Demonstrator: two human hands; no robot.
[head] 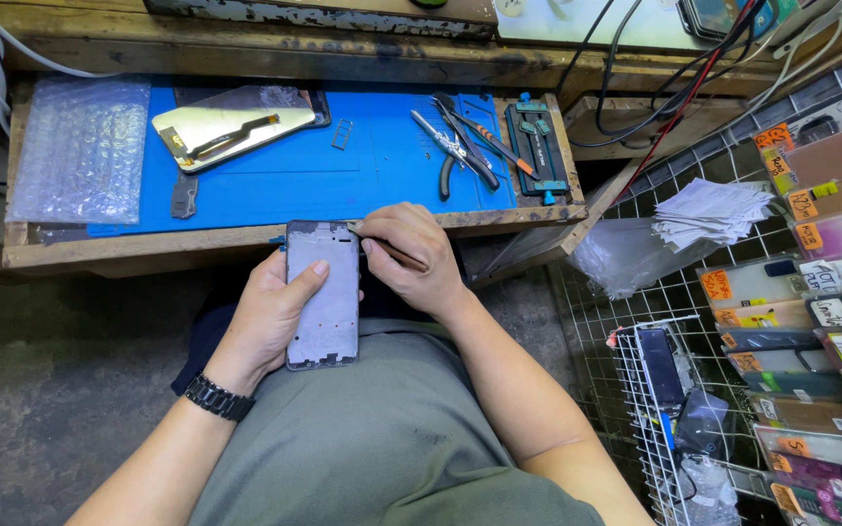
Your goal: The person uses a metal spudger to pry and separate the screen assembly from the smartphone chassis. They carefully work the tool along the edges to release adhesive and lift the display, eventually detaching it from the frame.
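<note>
My left hand (267, 317) holds a bare grey phone frame (323, 295) upright over my lap, thumb resting across its face. My right hand (411, 255) grips a thin brown-handled tool (394, 250) whose tip touches the frame's top right corner. A black watch sits on my left wrist.
A blue work mat (343, 175) lies on a low wooden bench (246, 237) with a gold phone panel (229, 132), pliers and tweezers (460, 146), a black jig (536, 146) and bubble wrap (80, 146). A wire rack (665, 409) and rows of phone cases (821, 292) stand at the right.
</note>
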